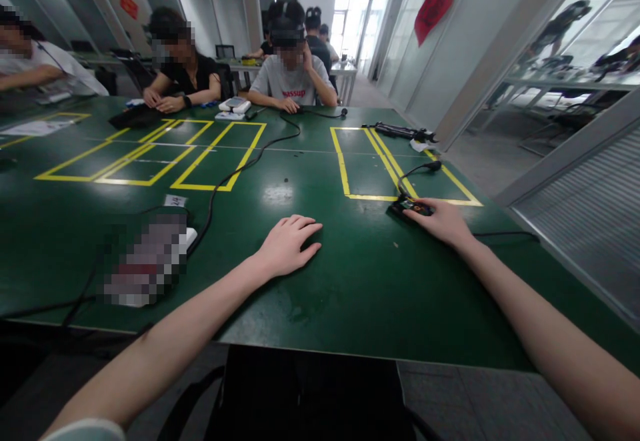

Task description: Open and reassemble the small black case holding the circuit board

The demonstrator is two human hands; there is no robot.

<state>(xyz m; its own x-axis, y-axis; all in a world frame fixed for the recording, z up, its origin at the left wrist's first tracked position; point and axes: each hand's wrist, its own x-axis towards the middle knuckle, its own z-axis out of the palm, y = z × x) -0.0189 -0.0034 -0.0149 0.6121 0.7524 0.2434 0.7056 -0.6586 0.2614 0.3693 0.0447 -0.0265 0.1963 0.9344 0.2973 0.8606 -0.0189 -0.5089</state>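
Note:
My left hand (293,244) lies palm down on the green table (320,321), fingers spread, with nothing in it. At the right, my right hand (444,219) grips a small black device (407,209) with coloured parts on top, near the bottom edge of a yellow tape frame (375,197). What kind of device it is cannot be made out, and the fingers partly cover it. A short black cable (415,171) rises from it to a dark plug-like end (434,166). Another black cord (505,233) lies just beyond my right wrist.
A blurred-out box-like item (150,261) lies at the left beside a long black cable (213,207). A folded black tripod-like stand (403,132) is at the far right. Across the table sit a person in a grey shirt (285,81) and one in black (203,71).

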